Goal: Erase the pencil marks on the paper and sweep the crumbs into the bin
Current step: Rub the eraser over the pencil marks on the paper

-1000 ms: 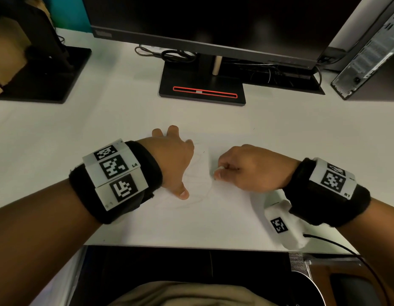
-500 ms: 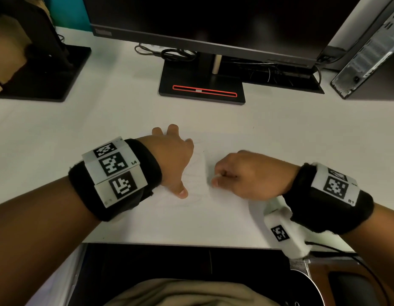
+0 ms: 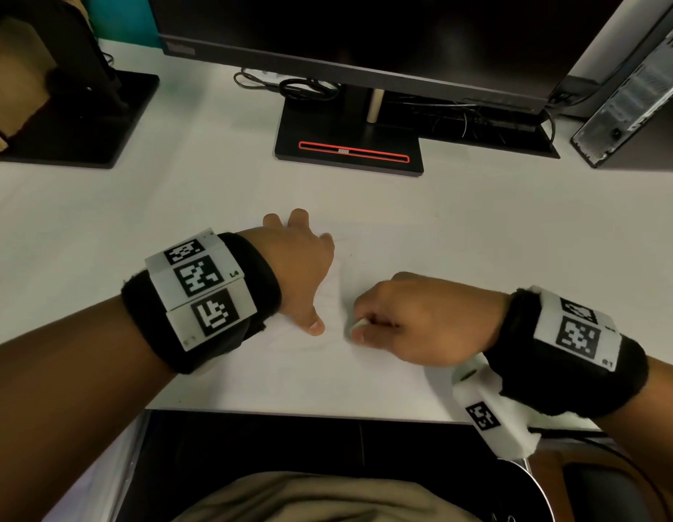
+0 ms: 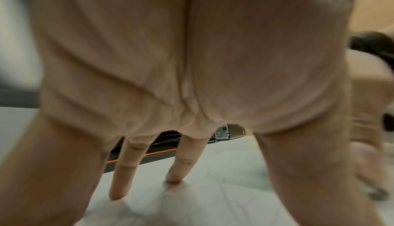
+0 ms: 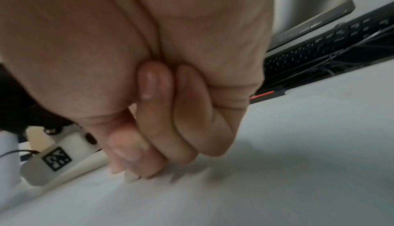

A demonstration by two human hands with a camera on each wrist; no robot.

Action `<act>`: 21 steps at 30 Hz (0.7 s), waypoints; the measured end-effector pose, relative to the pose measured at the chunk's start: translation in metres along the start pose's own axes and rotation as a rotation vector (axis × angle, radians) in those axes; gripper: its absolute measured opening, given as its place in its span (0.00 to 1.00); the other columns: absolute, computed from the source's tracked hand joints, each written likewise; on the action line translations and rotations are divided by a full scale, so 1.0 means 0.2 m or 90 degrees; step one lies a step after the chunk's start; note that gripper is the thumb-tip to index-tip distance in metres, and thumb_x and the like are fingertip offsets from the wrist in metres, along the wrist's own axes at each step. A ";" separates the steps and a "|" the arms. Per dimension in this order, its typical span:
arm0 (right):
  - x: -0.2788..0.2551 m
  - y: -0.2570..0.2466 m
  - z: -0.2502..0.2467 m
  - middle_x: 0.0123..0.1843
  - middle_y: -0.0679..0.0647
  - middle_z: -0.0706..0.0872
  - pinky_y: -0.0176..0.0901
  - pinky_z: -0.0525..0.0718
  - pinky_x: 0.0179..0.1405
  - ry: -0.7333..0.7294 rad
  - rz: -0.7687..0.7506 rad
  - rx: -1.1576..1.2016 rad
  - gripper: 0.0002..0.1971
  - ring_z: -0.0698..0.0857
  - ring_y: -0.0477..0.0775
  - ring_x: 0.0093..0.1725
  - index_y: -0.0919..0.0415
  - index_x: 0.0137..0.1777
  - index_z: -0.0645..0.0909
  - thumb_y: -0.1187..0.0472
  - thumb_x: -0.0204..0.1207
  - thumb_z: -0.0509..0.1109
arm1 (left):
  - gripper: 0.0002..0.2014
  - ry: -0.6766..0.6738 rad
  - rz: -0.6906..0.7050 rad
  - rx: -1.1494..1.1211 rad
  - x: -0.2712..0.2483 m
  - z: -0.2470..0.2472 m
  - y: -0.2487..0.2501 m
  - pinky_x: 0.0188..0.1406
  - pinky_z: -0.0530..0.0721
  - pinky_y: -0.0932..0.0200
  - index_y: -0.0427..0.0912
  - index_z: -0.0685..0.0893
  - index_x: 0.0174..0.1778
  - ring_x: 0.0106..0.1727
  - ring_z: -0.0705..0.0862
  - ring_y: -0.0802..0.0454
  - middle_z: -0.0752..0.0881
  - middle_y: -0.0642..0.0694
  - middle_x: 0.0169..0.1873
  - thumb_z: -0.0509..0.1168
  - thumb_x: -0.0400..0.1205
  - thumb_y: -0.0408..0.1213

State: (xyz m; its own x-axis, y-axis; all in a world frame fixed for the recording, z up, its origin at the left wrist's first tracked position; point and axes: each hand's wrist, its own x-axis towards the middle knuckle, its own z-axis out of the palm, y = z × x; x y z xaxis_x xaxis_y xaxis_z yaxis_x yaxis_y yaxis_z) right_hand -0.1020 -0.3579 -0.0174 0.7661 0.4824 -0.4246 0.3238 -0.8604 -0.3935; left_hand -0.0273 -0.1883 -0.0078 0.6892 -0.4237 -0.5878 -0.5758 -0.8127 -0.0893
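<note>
Since a second ago our right hand (image 3: 421, 322) has slid nearer along the paper (image 3: 327, 371), toward the desk's front edge; our left hand (image 3: 301, 269) has stayed put. The right hand's fingers curl, pinching a small white eraser (image 3: 357, 325) against the sheet. Just left of the eraser, the left hand lies flat with fingers spread, pressing the paper. The faint pencil marks are hard to make out. Beyond the paper, bare desk (image 3: 176, 205) runs to the monitor stand (image 3: 350, 145).
</note>
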 end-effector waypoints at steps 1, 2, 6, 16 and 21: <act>0.01 0.01 -0.02 0.28 0.46 0.78 0.33 0.71 0.33 0.000 0.012 0.001 0.18 0.76 0.44 0.29 0.58 0.38 0.79 0.50 0.88 0.63 | 0.52 0.000 0.000 0.002 0.00 0.00 0.00 0.42 0.79 0.48 0.46 0.60 0.83 0.67 0.71 0.35 0.63 0.38 0.70 0.77 0.69 0.64; 0.02 0.04 -0.04 0.29 0.46 0.78 0.35 0.71 0.35 0.016 0.034 0.000 0.18 0.77 0.44 0.31 0.56 0.37 0.78 0.49 0.88 0.63 | 0.52 0.001 0.000 0.003 0.00 0.00 0.00 0.42 0.78 0.48 0.46 0.60 0.83 0.67 0.71 0.35 0.63 0.38 0.69 0.77 0.69 0.64; 0.03 0.04 -0.05 0.30 0.46 0.79 0.41 0.72 0.38 0.032 0.023 -0.011 0.17 0.78 0.45 0.32 0.54 0.36 0.77 0.51 0.87 0.63 | 0.51 -0.003 0.002 0.002 -0.01 0.00 0.00 0.42 0.78 0.48 0.46 0.61 0.82 0.66 0.70 0.35 0.63 0.38 0.68 0.77 0.69 0.64; 0.04 0.03 -0.06 0.30 0.45 0.79 0.35 0.71 0.36 0.017 0.006 -0.016 0.17 0.77 0.42 0.31 0.48 0.35 0.76 0.51 0.88 0.63 | 0.52 -0.002 0.004 0.010 -0.02 0.00 0.00 0.44 0.80 0.47 0.45 0.60 0.83 0.68 0.70 0.35 0.63 0.38 0.69 0.77 0.69 0.65; 0.04 0.05 -0.08 0.31 0.44 0.79 0.35 0.71 0.36 0.017 0.027 -0.015 0.15 0.78 0.41 0.32 0.52 0.39 0.80 0.48 0.87 0.63 | 0.53 0.000 0.010 0.021 -0.03 0.00 0.00 0.44 0.81 0.47 0.46 0.59 0.83 0.68 0.70 0.35 0.63 0.38 0.69 0.76 0.70 0.65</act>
State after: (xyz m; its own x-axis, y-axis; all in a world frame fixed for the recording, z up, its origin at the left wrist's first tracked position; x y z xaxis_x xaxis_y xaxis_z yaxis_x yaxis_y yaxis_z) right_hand -0.0832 -0.3646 -0.0118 0.7938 0.4417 -0.4180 0.3035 -0.8834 -0.3570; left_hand -0.0317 -0.1858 -0.0042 0.6802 -0.4365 -0.5888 -0.6006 -0.7924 -0.1065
